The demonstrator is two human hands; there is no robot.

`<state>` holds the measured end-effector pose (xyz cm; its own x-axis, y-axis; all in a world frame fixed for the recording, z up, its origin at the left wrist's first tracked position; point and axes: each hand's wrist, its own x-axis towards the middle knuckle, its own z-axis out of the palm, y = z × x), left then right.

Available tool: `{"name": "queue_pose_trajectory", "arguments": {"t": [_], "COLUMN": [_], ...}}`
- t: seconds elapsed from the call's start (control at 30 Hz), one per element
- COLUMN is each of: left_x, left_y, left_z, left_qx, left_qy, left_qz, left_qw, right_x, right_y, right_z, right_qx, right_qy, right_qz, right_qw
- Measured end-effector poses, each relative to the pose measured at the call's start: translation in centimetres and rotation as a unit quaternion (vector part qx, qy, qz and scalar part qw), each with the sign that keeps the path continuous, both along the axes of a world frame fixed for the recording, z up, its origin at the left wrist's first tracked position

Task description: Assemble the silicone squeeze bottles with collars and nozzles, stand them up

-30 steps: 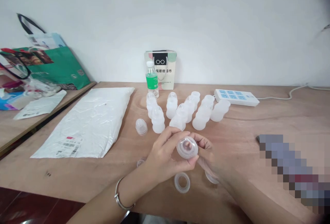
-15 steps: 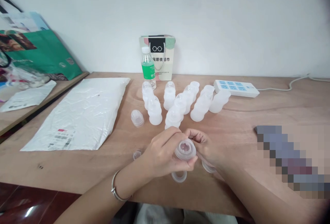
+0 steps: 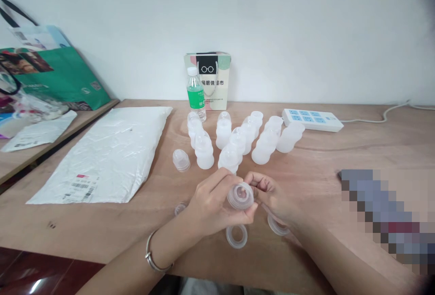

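My left hand [image 3: 212, 202] is closed round a clear round bottle collar [image 3: 240, 195], its fingers along the rim and a soft translucent piece, like a nipple, in the middle. Close against the collar's far right side, my right hand [image 3: 268, 193] has its fingers curled in a pinch. What lies between those fingertips is hidden. Below my hands, a loose translucent ring [image 3: 237, 246] lies on the table, and a second ring [image 3: 277, 225] is partly under my right wrist. Several frosted baby bottles [image 3: 205, 154] stand beyond my hands, some with clear domed caps.
A clear cap [image 3: 181, 160] stands left of the bottles, and another clear piece [image 3: 180, 208] lies beside my left wrist. Around them are a white parcel [image 3: 108, 150], water bottle [image 3: 196, 98], paper bag [image 3: 220, 66] and power strip [image 3: 312, 119]. A blurred-out object [image 3: 377, 204] lies right.
My left hand and the collar have shifted slightly left, and the collar's face has turned a little. My right hand stays pinched beside it. The whole view has moved slightly.
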<state>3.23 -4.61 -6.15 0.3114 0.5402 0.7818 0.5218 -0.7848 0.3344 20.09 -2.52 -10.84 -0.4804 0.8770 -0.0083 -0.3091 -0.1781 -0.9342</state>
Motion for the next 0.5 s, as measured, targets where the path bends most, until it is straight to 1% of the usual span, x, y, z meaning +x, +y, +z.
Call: {"name": "queue_pose_trajectory", "arguments": {"t": [0.17, 0.3, 0.43, 0.5], "left_x": [-0.2, -0.2, -0.3, -0.4], "left_y": [-0.1, -0.2, -0.2, -0.1], "left_z": [-0.1, 0.0, 0.4, 0.5], "left_qx": [-0.002, -0.012, -0.008, -0.003], "left_qy": [0.006, 0.005, -0.008, -0.013], "left_qz": [-0.011, -0.029, -0.034, -0.040], "left_qw": [1.000, 0.999, 0.999, 0.999], "right_x": [0.1, 0.2, 0.8, 1.6], "right_y": [0.1, 0.1, 0.3, 0.4], "right_z": [-0.1, 0.2, 1.4, 2.3], "right_qx": [0.001, 0.014, 0.033, 0.050], "right_qy": [-0.011, -0.018, -0.033, -0.064], "right_qz": [0.002, -0.001, 0.026, 0.039], "right_qw": [1.000, 1.000, 0.999, 0.996]}}
